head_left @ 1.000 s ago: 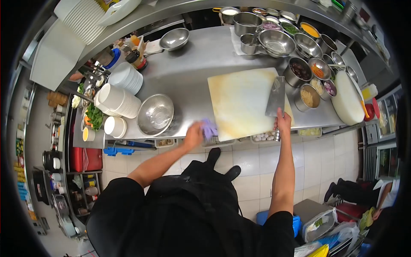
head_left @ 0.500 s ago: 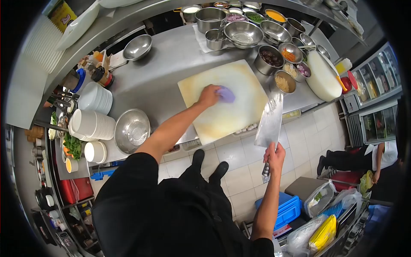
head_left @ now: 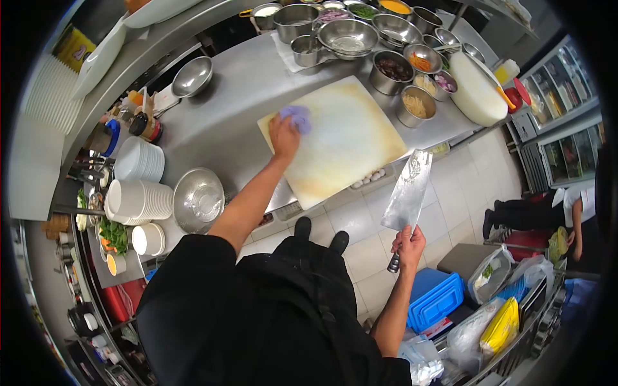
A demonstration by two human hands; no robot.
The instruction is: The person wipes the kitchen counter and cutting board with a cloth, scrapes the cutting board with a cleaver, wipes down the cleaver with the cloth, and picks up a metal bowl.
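Note:
My left hand (head_left: 284, 136) is closed on a crumpled purple cloth (head_left: 297, 118), pressed against the left part of a white cutting board (head_left: 347, 135) with yellowish stains. The board lies at an angle on the steel counter, its near corner reaching the front edge. My right hand (head_left: 410, 246) grips the dark handle of a cleaver (head_left: 408, 193). Its broad blade has wet-looking smears and points away from me, over the floor just off the counter's front edge, apart from the board.
Metal pots and bowls of ingredients, among them a pot of dark pieces (head_left: 392, 69), crowd the counter's back right. A perforated steel bowl (head_left: 198, 201) and stacked white bowls (head_left: 138, 161) stand left. A blue lidded bin (head_left: 434, 299) is below right. Another person (head_left: 537, 215) stands far right.
My left hand has slid the purple cloth leftward and away across the board. The cleaver stays in my right hand, slightly lower in view. The whole view has shifted a little.

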